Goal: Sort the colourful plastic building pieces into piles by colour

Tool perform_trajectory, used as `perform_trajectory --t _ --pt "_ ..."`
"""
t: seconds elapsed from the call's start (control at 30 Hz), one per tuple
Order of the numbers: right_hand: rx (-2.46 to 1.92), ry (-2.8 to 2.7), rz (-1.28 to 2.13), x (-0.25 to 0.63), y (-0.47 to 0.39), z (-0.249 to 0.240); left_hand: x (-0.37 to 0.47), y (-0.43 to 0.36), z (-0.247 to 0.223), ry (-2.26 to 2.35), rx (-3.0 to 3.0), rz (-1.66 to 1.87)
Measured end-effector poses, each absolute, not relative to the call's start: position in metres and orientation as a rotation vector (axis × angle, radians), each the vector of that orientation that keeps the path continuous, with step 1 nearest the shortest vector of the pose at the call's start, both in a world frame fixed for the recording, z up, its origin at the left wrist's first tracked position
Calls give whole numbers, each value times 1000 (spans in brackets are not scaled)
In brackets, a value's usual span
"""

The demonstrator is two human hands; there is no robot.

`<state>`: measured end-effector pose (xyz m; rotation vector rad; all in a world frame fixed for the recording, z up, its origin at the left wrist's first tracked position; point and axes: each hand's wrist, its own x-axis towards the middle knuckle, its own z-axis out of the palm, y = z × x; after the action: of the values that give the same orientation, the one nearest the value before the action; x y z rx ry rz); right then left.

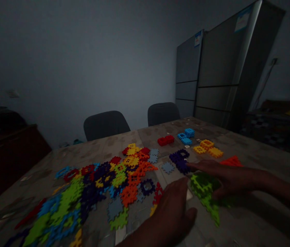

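My right hand (222,176) reaches in from the right with its fingers stretched out and thumb apart. Its fingertips are at the edge of the dark purple interlocking plastic pieces (179,159). Beneath the palm and thumb lie bright green interlocking pieces (203,187), partly hidden by that hand. Low in the middle, my left hand (172,209) is over the table, its thumb spread from the bent fingers; I see nothing in it. Close to its far side are a red piece (158,192) and a yellow one (153,209). A grey flat piece (167,167) lies beside the purple ones.
A loose heap of mixed-colour pieces (131,178) spreads over the left of the table (258,144). Sorted red (165,140), blue (186,138), yellow-orange (208,147) and orange-red (231,161) pieces lie farther back. Two dark chairs (106,124) stand behind.
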<state>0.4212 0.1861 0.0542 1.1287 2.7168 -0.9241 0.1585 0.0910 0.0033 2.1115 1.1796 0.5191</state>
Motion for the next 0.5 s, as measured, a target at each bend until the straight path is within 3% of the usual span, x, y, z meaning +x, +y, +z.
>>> perform_trajectory --t 0.5 --pt "1100 2689 -950 421 196 38 127 69 9 1204 2056 484"
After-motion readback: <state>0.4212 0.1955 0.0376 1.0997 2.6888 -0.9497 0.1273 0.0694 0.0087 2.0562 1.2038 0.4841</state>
